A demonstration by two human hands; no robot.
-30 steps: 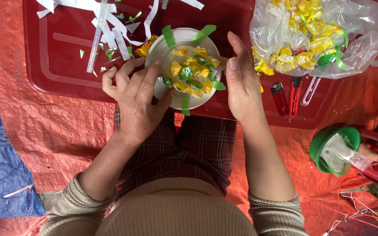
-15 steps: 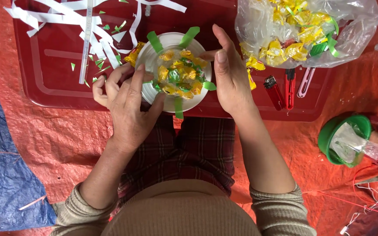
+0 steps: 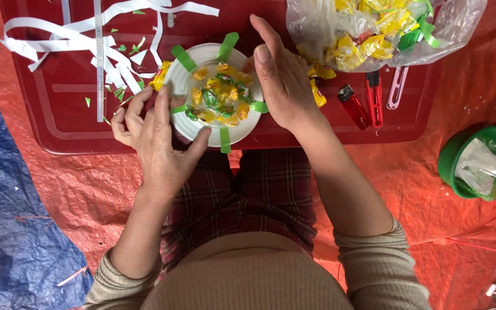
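The tray (image 3: 58,123) was dark red. On it sat a white plate (image 3: 242,129) with green tape strips (image 3: 183,57) at its rim, holding yellow and green wrapped candies (image 3: 220,95). White paper strips (image 3: 76,34) lay toward the tray's left edge; a red lighter (image 3: 351,106) lay near its right edge.

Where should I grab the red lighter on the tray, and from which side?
Pinch the red lighter across its long, narrow sides near the middle, coming straight down from above. It lies flat on the red tray, slanted, with the red cutter close on its right and a loose candy to its left, so a sideways approach would likely bump them.
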